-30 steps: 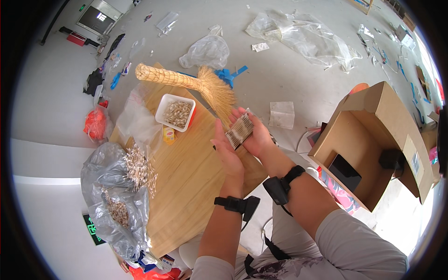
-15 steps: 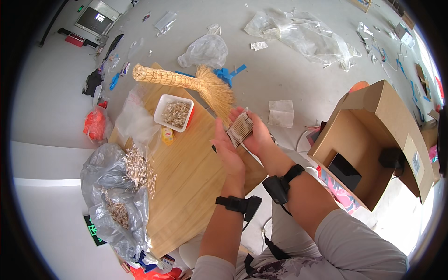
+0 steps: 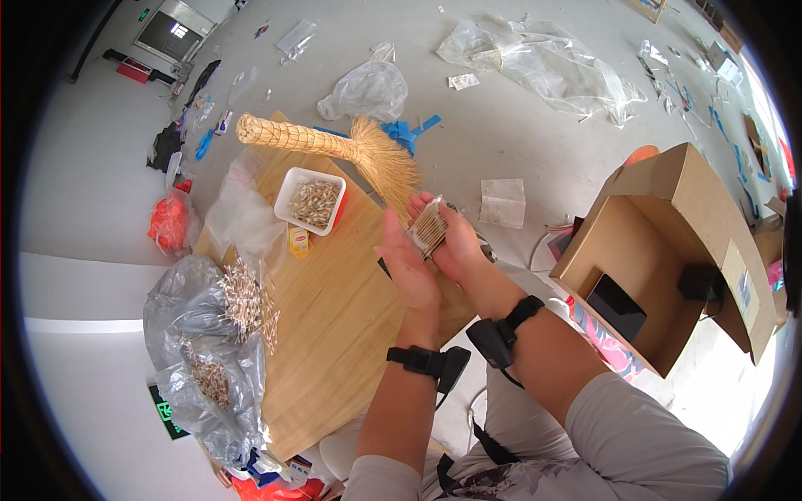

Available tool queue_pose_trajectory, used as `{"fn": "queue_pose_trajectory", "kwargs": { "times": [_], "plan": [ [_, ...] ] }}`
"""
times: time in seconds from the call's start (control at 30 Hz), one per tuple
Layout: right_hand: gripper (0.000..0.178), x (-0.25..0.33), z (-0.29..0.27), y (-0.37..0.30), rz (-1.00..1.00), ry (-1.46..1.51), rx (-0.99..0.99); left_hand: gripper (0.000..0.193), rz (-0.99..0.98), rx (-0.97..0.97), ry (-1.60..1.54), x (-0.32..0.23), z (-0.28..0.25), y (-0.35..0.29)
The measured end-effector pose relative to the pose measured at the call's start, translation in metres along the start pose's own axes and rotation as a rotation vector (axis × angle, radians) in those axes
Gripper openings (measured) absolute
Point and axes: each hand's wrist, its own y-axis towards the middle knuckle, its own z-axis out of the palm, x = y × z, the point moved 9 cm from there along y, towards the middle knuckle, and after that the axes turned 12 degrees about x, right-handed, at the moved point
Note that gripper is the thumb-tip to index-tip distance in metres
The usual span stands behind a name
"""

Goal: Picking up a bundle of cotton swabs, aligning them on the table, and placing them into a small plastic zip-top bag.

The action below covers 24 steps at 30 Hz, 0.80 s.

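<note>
A small clear packet of thin pale sticks [image 3: 428, 226] rests in my right hand [image 3: 455, 245], which grips it from below and behind. My left hand [image 3: 406, 265] is held flat and upright beside the packet, its fingertips touching the packet's near edge. Both hands hover over the right edge of a wooden board [image 3: 334, 309]. Beyond them on the board lie a straw whisk broom [image 3: 351, 149] and a white tray [image 3: 293, 184] filled with the same kind of sticks.
A clear bag [image 3: 180, 351] spilling loose sticks lies at the board's left end. An open cardboard box [image 3: 668, 250] stands at the right with a black item inside. Plastic bags and scraps litter the grey floor behind.
My hands and the packet have stayed in nearly the same place; my left hand has flattened against the packet's side.
</note>
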Motion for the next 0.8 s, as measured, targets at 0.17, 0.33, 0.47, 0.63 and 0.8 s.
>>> {"fn": "queue_pose_trajectory", "kwargs": {
  "times": [0.17, 0.33, 0.47, 0.63, 0.8],
  "plan": [
    [0.041, -0.004, -0.003, 0.001, 0.041, 0.089, -0.021, 0.087, 0.012, 0.0, -0.031, 0.003, -0.006, 0.001],
    [0.039, 0.009, -0.014, 0.001, 0.042, 0.131, -0.113, 0.085, -0.006, -0.036, -0.023, -0.001, -0.005, -0.002],
    [0.036, 0.005, -0.015, 0.004, 0.058, 0.087, -0.106, 0.083, 0.004, -0.018, -0.015, 0.002, -0.007, -0.004],
    [0.035, 0.002, -0.016, 0.005, 0.062, 0.025, -0.086, 0.082, 0.002, 0.035, -0.024, 0.003, -0.002, -0.003],
    [0.031, 0.004, -0.018, 0.002, 0.069, 0.023, -0.131, 0.081, 0.013, 0.062, -0.002, 0.0, 0.002, -0.002]
  ]
}}
